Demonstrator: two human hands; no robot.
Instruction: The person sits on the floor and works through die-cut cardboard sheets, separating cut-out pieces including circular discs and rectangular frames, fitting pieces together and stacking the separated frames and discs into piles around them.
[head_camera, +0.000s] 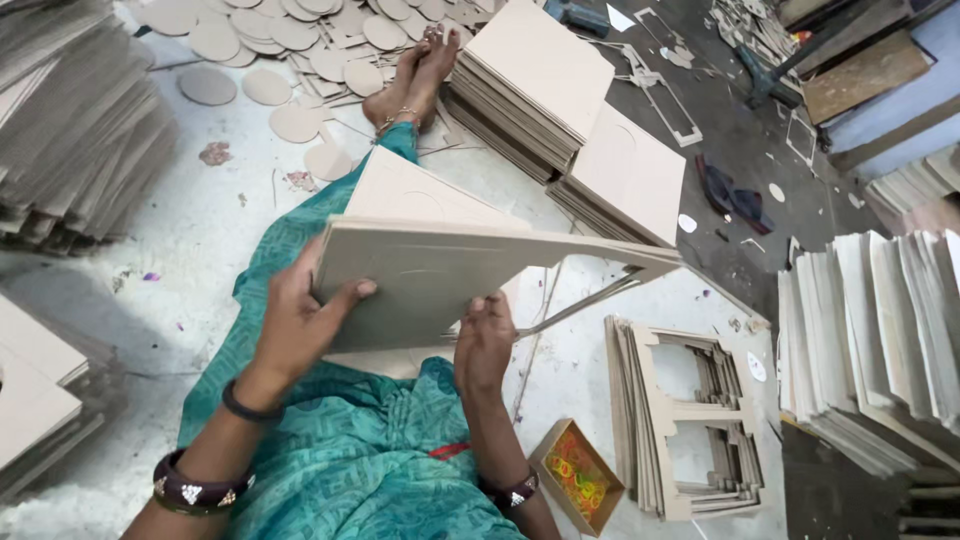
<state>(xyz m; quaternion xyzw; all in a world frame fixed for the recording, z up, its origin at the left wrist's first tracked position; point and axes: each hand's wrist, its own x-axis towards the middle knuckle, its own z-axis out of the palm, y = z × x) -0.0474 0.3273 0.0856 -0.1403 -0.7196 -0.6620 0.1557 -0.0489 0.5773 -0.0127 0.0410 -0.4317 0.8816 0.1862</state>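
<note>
Head view: both hands (300, 325) (484, 345) around cardboard sheet (450, 275).

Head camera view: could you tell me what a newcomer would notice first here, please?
First, the bundle of grey cardboard sheets at centre, gripped by the left hand at its near edge and the right hand beneath, over a lap in teal cloth. Next, the round cardboard discs scattered on the floor at the top, and the stack of cut-out frames at lower right beside a small open box.
</note>
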